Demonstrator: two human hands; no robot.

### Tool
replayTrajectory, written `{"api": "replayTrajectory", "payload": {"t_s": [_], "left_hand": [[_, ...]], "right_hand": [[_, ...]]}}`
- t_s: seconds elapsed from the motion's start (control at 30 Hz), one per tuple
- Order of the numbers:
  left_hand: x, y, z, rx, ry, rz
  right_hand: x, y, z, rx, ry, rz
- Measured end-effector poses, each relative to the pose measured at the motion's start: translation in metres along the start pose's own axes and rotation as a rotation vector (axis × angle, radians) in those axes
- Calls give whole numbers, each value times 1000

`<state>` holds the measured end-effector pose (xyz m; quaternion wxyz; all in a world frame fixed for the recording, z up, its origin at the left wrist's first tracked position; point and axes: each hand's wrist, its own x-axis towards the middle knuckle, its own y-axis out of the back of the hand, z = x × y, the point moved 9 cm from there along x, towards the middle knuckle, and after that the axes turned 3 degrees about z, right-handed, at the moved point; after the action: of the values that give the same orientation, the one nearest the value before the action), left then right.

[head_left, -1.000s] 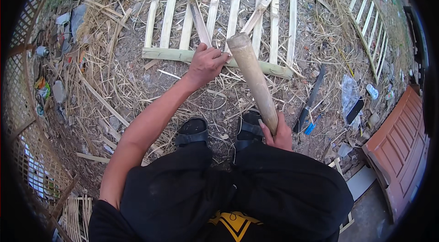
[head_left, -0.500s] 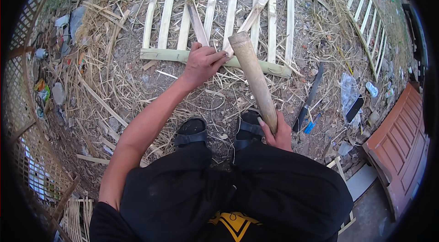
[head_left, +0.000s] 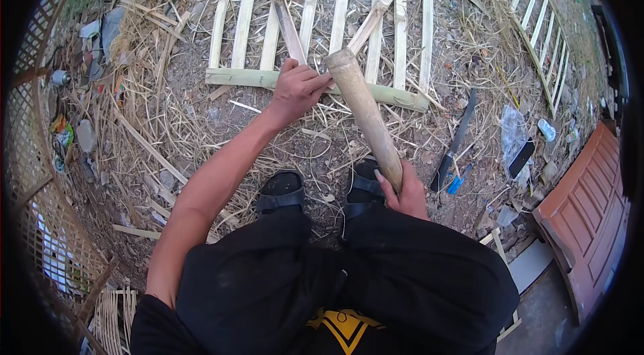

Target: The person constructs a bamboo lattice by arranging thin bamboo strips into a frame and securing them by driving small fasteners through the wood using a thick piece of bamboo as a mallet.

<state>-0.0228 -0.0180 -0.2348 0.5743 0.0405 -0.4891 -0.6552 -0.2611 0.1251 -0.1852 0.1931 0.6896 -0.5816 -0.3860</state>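
My right hand [head_left: 409, 195] is wrapped round the lower end of a thick bamboo club [head_left: 370, 113], which slants up and to the left. The club's blunt upper end lies over the bottom rail [head_left: 243, 78] of a slatted bamboo frame [head_left: 341, 3], close to my left fingertips. At that rail my left hand [head_left: 298, 92] is closed, thumb and fingers pinched together; whatever they hold is hidden behind the club's end. Two diagonal strips cross the upright slats: the left strip [head_left: 290, 30] ends just above my left hand, and the right strip [head_left: 379, 12] runs down behind the club.
A long knife [head_left: 455, 140] lies right of my feet, beside a small blue object [head_left: 457, 184]. Further right are a clear plastic bag [head_left: 513, 132], a dark phone-like slab [head_left: 521, 159] and a brown panelled door [head_left: 587, 211]. Bamboo shavings litter the ground; lattice [head_left: 33, 154] stands left.
The upper end of the club has swung slightly left and down, nearer my left fingertips, and now covers them. My left hand has barely moved.
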Motion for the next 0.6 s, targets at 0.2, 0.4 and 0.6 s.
{"api": "replayTrajectory", "payload": {"t_s": [0.2, 0.4, 0.6], "left_hand": [[-1, -3, -2, -3, 12, 17], [-3, -4, -8, 8, 35, 3], [0, -4, -5, 8, 33, 35]], "right_hand": [[-1, 0, 1, -47, 8, 20], [0, -7, 9, -51, -12, -22], [-7, 4, 2, -21, 55, 59]]}}
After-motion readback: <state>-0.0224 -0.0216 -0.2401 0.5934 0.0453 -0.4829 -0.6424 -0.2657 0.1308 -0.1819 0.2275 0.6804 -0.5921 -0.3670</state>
